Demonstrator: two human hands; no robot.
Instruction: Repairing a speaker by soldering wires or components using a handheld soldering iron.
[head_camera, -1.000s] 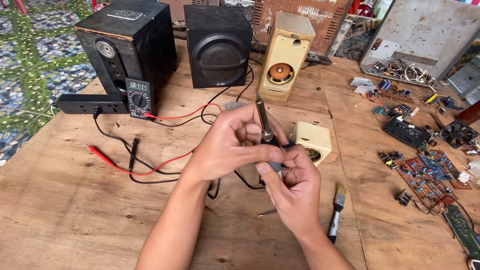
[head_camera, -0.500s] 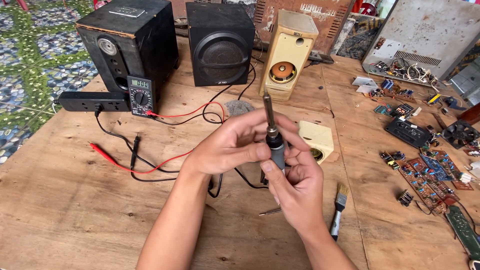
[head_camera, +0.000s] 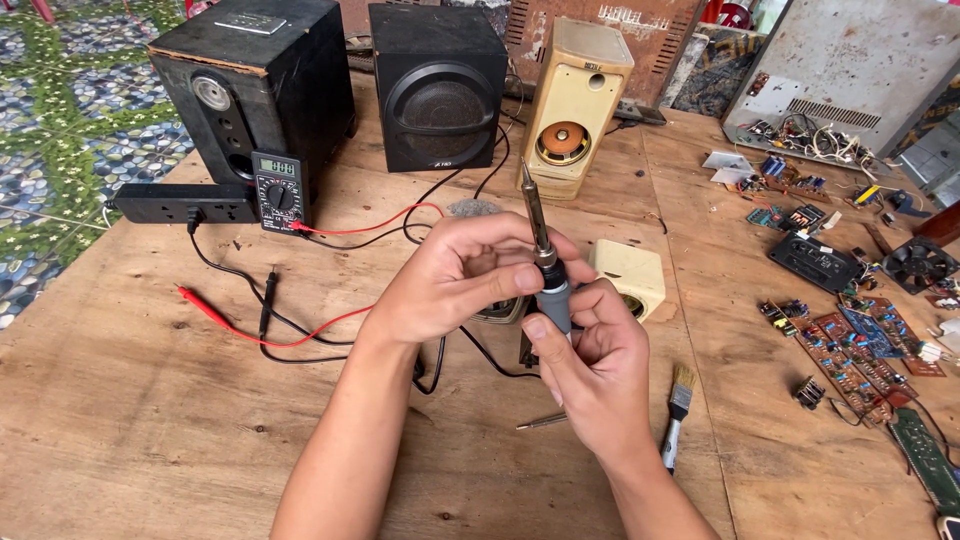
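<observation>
left hand (head_camera: 455, 275): reaching in from lower left, fingers curling closed, thumb pressing inward | right hand (head_camera: 590, 360): rising from lower right, fist gripping closed, thumb up | both forearms bare, converging, hands touching at centre

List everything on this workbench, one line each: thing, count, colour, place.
soldering iron: 1, grey grip, metal tip up, held in both hands at centre
black speakers: 2, black, back left
cream speaker: 1, cream, upright, back centre
small cream box: 1, cream, just behind the hands
multimeter: 1, black, leaning on the left speaker
probe leads: 2, red and black, left of centre
power strip: 1, black, far left
brush: 1, pale bristles, right of the hands
circuit boards: several, brown and green, right edge
fan: 1, black, far right
metal chassis: 1, grey, back right
table: 1, wood
left hand: 1, around the iron
right hand: 1, on the grip
</observation>
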